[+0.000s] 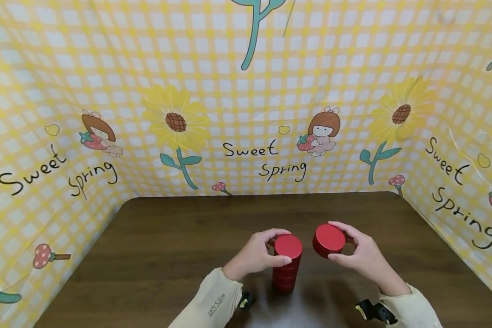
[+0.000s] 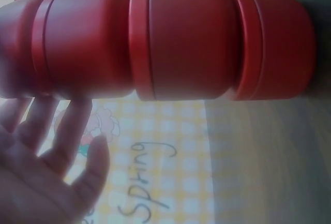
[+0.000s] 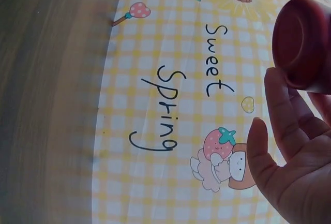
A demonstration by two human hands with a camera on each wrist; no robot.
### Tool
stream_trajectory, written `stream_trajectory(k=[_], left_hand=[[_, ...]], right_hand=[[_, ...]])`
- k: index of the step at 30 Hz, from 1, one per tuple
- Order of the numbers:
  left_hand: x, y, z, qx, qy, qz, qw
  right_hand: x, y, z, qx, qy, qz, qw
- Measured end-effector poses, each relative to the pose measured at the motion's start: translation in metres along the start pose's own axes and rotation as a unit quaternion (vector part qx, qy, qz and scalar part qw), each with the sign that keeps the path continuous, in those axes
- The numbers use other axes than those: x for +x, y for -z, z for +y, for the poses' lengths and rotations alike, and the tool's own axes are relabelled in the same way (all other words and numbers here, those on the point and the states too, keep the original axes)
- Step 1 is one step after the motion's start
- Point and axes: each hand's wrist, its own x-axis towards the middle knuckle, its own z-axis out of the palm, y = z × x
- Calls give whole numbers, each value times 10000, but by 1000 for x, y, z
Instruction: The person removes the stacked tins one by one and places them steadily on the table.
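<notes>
A stack of red round lidded tins [image 1: 286, 273] stands upright on the table, leaning slightly in the head view. My left hand [image 1: 259, 253] grips the upper part of it, thumb at the near side and fingers round the far side. In the left wrist view the stacked tins [image 2: 186, 40] lie sideways across the picture, with my left hand [image 2: 46, 151] at their upper end. Just right of the stack, my right hand [image 1: 358, 250] holds a single red tin [image 1: 329, 238] in the air, apart from it. The held tin's underside [image 3: 297, 38] shows in the right wrist view.
The dark wooden table [image 1: 180, 237] extends to the left, right and back. A yellow checked cloth [image 1: 246, 100] printed with flowers and "Sweet Spring" hangs along its back and both sides. Black straps [image 1: 375, 312] sit at the wrists, by the cream sleeves.
</notes>
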Motion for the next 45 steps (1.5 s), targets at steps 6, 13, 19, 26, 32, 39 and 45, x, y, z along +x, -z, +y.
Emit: stream_trajectory(k=[6,13,19,26,32,39,45], left_hand=[[0,0,2,53,3,-26,10000],[-1,2,0,159,-3,-58,9999],[0,4,1,259,0,-97,9996],[-1,4,2,266,43,-82,9996],[-2,4,4,217,63,-74,9997],[-3,3,6,160,214,-70,9996],[-3,3,6,152,249,-66,9996]], right_hand=[[-3,2,5,-167,-36,-20,9999],[-5,4,11,-259,-270,-265,9989],[-6,7,17,-364,-127,-673,9970],[-7,9,21,-333,-74,-1247,9916],[-6,12,25,-279,-115,-1637,9861],[-6,12,29,-126,-311,-1856,9821],[-5,13,33,-103,-453,-2046,9778]])
